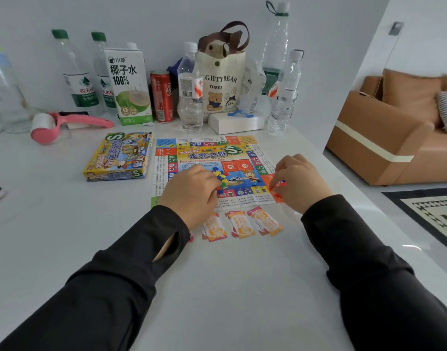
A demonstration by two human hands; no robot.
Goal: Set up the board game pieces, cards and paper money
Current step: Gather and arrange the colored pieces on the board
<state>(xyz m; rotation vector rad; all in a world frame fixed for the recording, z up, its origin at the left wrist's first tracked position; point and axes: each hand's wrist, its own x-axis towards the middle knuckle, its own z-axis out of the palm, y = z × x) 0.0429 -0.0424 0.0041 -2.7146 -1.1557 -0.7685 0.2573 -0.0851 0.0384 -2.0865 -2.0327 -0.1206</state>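
A colourful paper game board (207,158) lies flat on the white table. My left hand (190,192) rests on the board's near left part, its fingers curled round a cluster of small blue, yellow and green plastic pieces (221,177). My right hand (297,182) sits at the board's near right corner and pinches a small piece with blue and red on it (281,182). Three small stacks of orange and pink paper money (241,224) lie in a row just in front of the board. The game box (118,157) lies to the left of the board.
Along the wall stand several water bottles (190,89), a coconut water carton (128,84), a red can (162,96), a bear tote bag (222,82) and a white box (236,122). A pink lint roller (65,124) lies back left. The table's right edge drops toward a sofa (394,133).
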